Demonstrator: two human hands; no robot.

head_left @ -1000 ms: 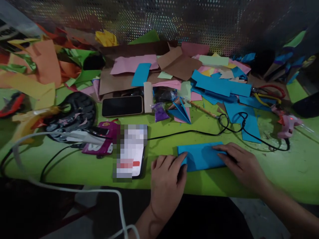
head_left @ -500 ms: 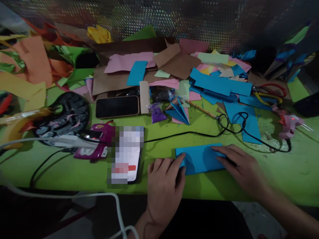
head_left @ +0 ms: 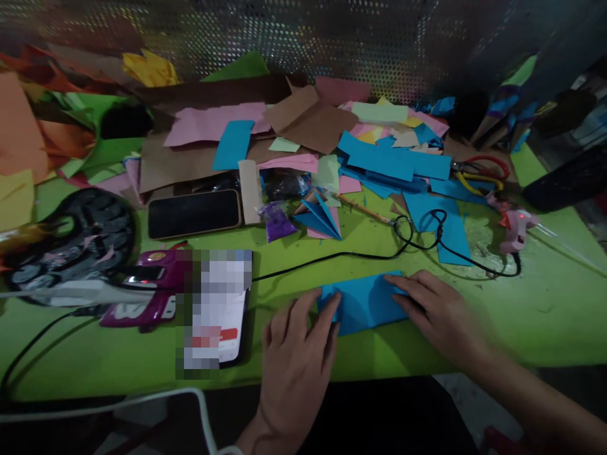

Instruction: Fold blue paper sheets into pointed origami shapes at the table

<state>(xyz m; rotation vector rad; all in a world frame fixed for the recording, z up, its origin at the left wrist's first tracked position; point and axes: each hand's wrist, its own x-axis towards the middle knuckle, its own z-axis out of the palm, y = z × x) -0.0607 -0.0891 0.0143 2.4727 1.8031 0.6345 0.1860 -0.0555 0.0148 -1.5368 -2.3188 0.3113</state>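
No true container is seen; a small purple bag (head_left: 277, 222) lies at 12 o'clock from the hands, its contents not discernible. The left hand (head_left: 296, 360) is laid palm-down, fingers spread flat on the green table (head_left: 545, 316), its fingertips pressed on the left edge of the blue paper (head_left: 363, 303). The right hand (head_left: 439, 313) is extended flat from 4 o'clock, fingers straight and resting on the paper's right end. Nothing is gripped by either hand; both are open and held apart. The blue paper is spread flat between the two hands, near the table's front edge. A phone (head_left: 218, 309) lies at 9 o'clock from the left hand, and a glue gun (head_left: 515, 229) at 2 o'clock from the right, its black cord (head_left: 332, 258) running behind the paper.
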